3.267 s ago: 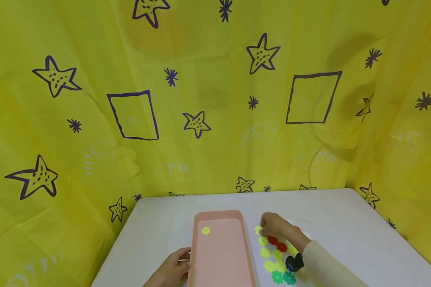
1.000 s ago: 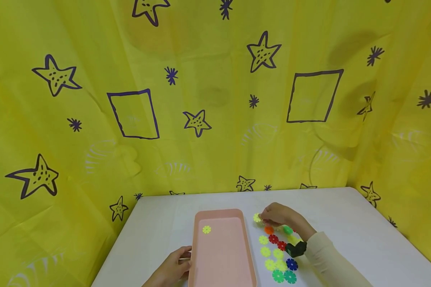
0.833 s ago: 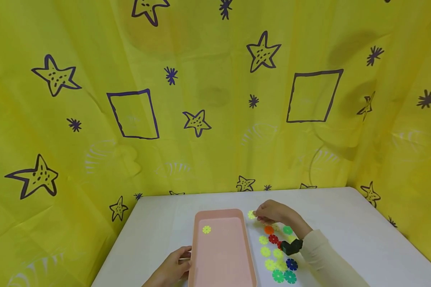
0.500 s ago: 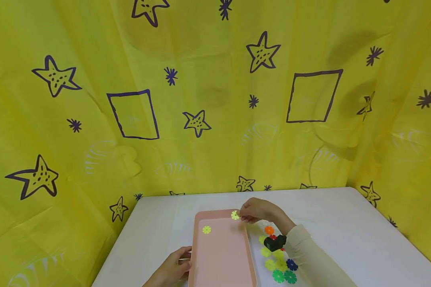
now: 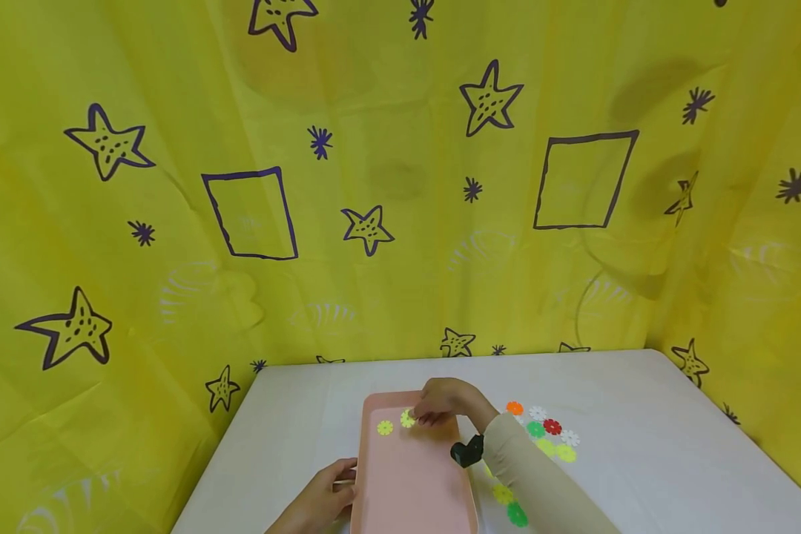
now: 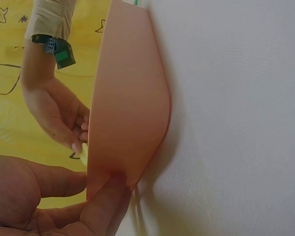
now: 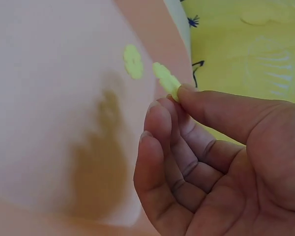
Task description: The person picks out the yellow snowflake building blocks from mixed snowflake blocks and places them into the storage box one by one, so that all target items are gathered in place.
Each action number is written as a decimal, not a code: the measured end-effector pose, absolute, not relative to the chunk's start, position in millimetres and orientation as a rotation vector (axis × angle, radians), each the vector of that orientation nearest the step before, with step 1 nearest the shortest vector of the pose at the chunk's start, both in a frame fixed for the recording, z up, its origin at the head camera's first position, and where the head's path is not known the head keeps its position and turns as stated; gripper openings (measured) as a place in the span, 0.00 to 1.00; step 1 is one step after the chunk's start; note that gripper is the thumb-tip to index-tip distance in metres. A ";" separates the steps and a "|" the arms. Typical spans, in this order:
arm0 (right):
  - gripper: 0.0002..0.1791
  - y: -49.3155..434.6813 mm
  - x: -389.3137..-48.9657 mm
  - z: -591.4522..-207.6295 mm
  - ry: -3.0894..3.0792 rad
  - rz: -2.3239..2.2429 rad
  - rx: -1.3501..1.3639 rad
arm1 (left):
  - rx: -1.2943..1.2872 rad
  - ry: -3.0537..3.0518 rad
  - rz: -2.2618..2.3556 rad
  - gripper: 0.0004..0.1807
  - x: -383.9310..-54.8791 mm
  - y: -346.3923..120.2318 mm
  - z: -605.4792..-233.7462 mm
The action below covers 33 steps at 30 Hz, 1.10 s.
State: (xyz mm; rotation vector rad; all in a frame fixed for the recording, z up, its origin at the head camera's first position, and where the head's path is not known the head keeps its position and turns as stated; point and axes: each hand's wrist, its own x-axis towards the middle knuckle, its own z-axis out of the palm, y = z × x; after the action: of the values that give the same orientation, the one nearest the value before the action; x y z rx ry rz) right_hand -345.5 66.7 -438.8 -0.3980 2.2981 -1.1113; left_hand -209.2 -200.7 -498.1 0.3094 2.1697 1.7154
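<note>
A yellow flower-shaped plastic disc (image 5: 407,418) is pinched between the thumb and fingertips of my right hand (image 5: 440,400), above the far end of the pink tray (image 5: 410,482). In the right wrist view this held disc (image 7: 165,81) is tilted and apart from the tray floor, where the hand's shadow falls. A second yellow disc (image 5: 384,428) lies flat in the tray, just left of the held one. My left hand (image 5: 320,497) grips the tray's left side; the left wrist view shows its thumb at the rim and fingers (image 6: 105,201) against the outer wall.
Right of the tray, loose discs lie on the white table (image 5: 641,415): an orange disc (image 5: 515,408), a red disc (image 5: 552,426), a green disc (image 5: 536,429), plus several white and yellow ones. My right sleeve (image 5: 541,482) hides part of them. A yellow curtain (image 5: 400,297) hangs behind.
My right hand has picked up a yellow disc from the group on the right and carried it left over the tray's far end. The left hand and tray stay put.
</note>
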 end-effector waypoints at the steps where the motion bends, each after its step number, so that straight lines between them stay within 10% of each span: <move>1: 0.15 63.4 -345.1 -440.5 2.298 -1.098 -0.389 | 0.307 2.170 1.716 0.28 -209.2 -200.5 -498.0; 33: 0.15 -4.9 -325.4 -464.8 2.541 -0.809 -0.283 | 0.316 2.211 1.690 0.28 -207.4 -199.8 -495.2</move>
State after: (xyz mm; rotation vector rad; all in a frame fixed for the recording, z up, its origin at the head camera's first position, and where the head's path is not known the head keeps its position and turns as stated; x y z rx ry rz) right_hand -325.4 -4.9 -464.8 -0.2828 2.5406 -0.8092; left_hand -207.4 -199.8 -495.2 0.3157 2.2110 1.6904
